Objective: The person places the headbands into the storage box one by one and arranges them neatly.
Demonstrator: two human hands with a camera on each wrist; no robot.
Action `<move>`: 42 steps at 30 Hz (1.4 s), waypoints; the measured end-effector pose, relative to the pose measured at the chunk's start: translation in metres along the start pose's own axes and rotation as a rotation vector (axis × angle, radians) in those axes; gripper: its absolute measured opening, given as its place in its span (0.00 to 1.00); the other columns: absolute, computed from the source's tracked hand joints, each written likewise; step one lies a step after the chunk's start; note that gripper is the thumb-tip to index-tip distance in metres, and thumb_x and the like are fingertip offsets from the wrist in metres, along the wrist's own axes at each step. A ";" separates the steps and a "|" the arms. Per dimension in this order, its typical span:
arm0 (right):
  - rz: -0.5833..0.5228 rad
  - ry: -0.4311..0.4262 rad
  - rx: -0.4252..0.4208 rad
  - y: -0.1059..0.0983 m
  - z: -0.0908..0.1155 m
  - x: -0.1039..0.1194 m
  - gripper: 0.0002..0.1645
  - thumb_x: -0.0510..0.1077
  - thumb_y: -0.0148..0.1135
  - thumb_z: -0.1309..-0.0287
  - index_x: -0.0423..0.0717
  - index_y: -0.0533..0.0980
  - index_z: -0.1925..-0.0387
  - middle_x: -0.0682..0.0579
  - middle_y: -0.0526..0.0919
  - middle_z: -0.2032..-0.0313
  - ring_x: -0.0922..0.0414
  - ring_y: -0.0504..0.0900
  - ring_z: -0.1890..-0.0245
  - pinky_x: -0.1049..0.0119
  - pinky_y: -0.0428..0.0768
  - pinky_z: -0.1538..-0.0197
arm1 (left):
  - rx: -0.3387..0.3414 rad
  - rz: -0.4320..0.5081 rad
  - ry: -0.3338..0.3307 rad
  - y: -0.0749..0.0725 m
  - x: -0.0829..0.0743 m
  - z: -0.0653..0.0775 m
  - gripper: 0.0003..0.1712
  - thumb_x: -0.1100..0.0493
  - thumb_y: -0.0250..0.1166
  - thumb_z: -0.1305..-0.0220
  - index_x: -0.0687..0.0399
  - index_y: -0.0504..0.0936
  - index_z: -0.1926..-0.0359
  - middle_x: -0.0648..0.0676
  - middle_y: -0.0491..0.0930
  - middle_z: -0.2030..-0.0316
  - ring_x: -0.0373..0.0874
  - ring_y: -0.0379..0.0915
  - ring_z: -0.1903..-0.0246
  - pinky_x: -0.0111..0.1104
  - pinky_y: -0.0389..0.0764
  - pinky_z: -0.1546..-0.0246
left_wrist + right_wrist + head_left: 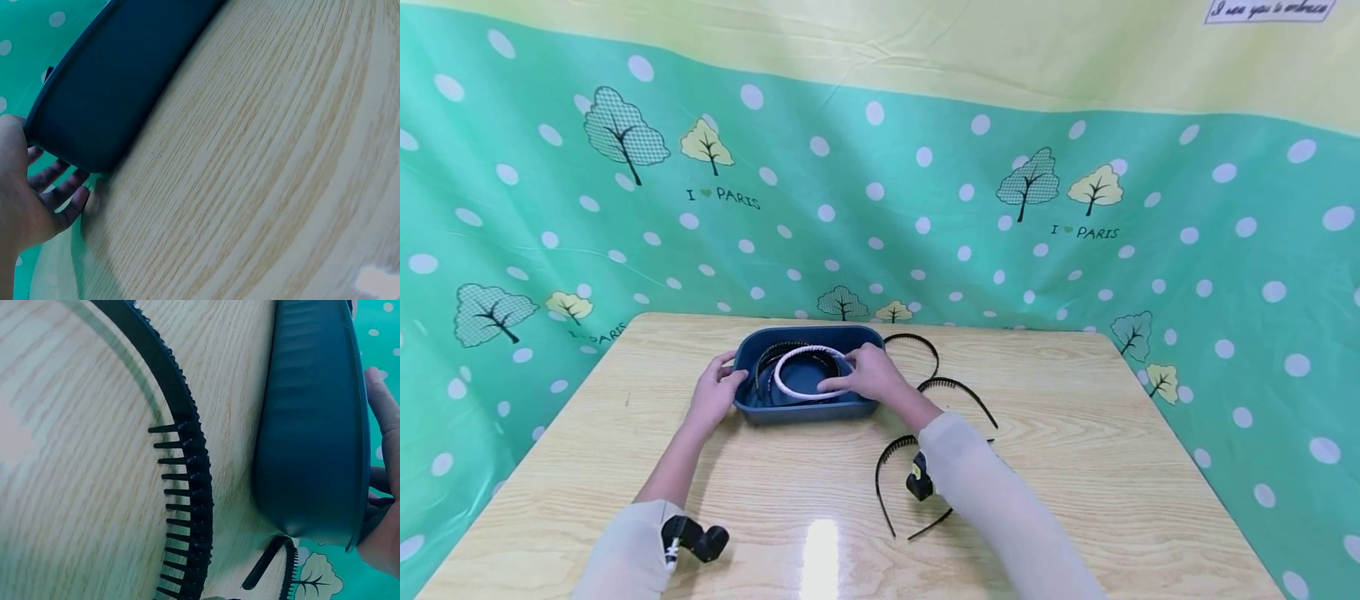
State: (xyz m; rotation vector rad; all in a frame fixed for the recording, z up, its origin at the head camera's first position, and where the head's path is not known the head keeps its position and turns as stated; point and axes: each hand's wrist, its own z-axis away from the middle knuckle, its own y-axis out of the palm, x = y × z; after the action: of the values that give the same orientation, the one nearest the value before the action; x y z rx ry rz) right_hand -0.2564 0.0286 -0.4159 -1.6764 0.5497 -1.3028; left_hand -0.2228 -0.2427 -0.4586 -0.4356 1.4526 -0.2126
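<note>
1. Head view: blue bin (812,412) sits on the wood-grain table (775,475), toward its far edge.
2. Left hand (713,392) at bin's left end: fingers bent, thumb over the rim, other fingers outside against the wall; grips the bin.
3. Right hand (872,373) reaches over the right end; thumb and fingers partly closed, pinching the white headband (777,379) inside the bin. Exact contact hidden by the hand.
4. Dark headbands (759,371) lie in the bin beneath the white one; overlap prevents a count.
5. Three black headbands on the table, right of the bin: far (927,344), just beside the bin; middle (962,385), partly behind the right forearm; near (878,475), partly covered by the right sleeve (992,500) and wrist camera (919,479).
6. Right wrist view: a headband's comb teeth show clearly; bin wall blocks its contents.
7. Left wrist view: bin wall likewise hides the interior.
8. Polka-dot curtain (887,167) behind the table.
</note>
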 end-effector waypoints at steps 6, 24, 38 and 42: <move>0.039 0.023 0.027 0.001 0.001 0.003 0.38 0.71 0.70 0.67 0.41 0.79 0.69 0.59 0.61 0.83 0.62 0.64 0.79 0.70 0.66 0.69 | -0.002 0.001 0.005 0.000 0.001 0.000 0.30 0.53 0.49 0.30 0.54 0.57 0.30 0.69 0.68 0.41 0.57 0.69 0.45 0.28 0.71 0.57; 0.068 0.038 0.023 0.005 0.000 0.009 0.37 0.70 0.71 0.66 0.50 0.59 0.86 0.60 0.52 0.85 0.62 0.55 0.82 0.70 0.56 0.78 | -0.005 0.000 0.010 0.000 0.000 0.000 0.30 0.53 0.49 0.31 0.54 0.57 0.30 0.69 0.68 0.42 0.57 0.69 0.46 0.28 0.71 0.57; 0.113 0.064 0.040 0.008 -0.001 0.010 0.35 0.71 0.71 0.67 0.51 0.63 0.86 0.59 0.56 0.85 0.61 0.59 0.82 0.70 0.59 0.79 | -0.011 -0.005 0.018 0.000 -0.001 0.001 0.30 0.54 0.49 0.31 0.55 0.57 0.31 0.69 0.69 0.42 0.58 0.69 0.46 0.28 0.70 0.56; 0.140 0.066 0.048 0.007 0.000 0.011 0.36 0.73 0.69 0.67 0.45 0.77 0.72 0.56 0.70 0.77 0.61 0.67 0.75 0.69 0.68 0.72 | -0.002 0.000 0.012 -0.001 0.000 0.001 0.30 0.54 0.49 0.31 0.55 0.57 0.30 0.69 0.68 0.42 0.57 0.69 0.46 0.29 0.71 0.55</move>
State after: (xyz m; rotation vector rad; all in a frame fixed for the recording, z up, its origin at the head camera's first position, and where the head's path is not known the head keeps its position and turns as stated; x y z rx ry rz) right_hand -0.2512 0.0168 -0.4167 -1.5323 0.6575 -1.2635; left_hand -0.2222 -0.2430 -0.4579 -0.4364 1.4646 -0.2143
